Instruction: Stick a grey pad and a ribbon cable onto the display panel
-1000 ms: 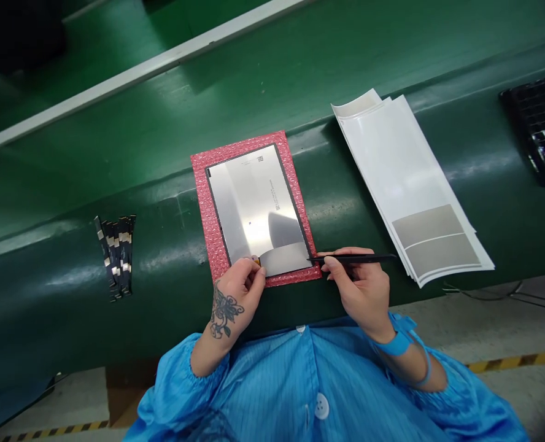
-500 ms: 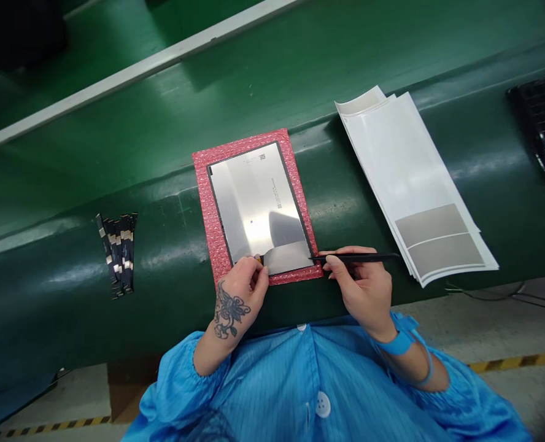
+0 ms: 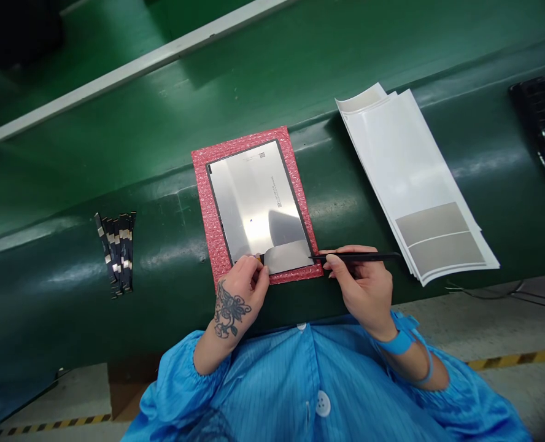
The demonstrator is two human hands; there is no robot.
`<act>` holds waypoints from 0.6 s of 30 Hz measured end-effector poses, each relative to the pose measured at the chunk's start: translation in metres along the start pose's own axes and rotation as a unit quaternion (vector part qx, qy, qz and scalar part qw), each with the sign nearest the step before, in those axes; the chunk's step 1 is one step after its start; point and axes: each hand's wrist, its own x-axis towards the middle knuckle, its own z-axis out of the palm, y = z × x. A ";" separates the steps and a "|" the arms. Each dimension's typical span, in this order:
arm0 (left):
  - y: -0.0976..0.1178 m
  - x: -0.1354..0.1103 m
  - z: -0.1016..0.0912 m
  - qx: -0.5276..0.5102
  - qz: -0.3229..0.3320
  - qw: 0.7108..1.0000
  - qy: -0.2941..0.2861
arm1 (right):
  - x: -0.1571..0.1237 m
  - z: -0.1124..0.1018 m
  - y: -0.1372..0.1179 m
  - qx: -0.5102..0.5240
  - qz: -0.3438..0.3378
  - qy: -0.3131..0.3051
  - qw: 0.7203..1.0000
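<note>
A silvery display panel lies back side up on a sheet of pink bubble wrap. Across the panel's lower right part is a grey film piece. The thumb and fingers of my left hand are closed at the film's left end, and a small orange and black bit shows by the fingertips. My right hand grips black tweezers held nearly level. Their tip meets the film's right end at the panel's edge. What lies under my left fingers is hidden.
To the right lies a stack of white sheets with grey film pieces on the top one. Several black flex cables are bunched at the left. A black tray sits at the far right on the green table mat.
</note>
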 end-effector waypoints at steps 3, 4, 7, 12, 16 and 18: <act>-0.001 0.000 -0.001 -0.014 -0.012 1.000 -0.007 | 0.000 0.000 0.000 0.000 0.001 0.001 1.000; -0.002 0.000 -0.001 -0.020 -0.016 1.000 -0.009 | 0.000 0.000 0.000 0.000 0.000 0.000 1.000; -0.003 0.001 -0.003 -0.033 -0.035 0.999 -0.022 | 0.000 0.000 -0.001 0.002 -0.004 -0.001 1.000; -0.004 0.003 -0.005 -0.048 -0.055 0.997 -0.032 | 0.000 0.000 -0.002 0.002 0.001 0.002 1.000; -0.004 0.003 -0.005 -0.052 -0.055 0.997 -0.030 | 0.001 0.000 -0.003 0.005 0.005 0.000 1.000; -0.004 0.002 -0.005 -0.054 -0.058 0.996 -0.031 | 0.001 0.001 -0.003 0.009 0.001 -0.001 1.000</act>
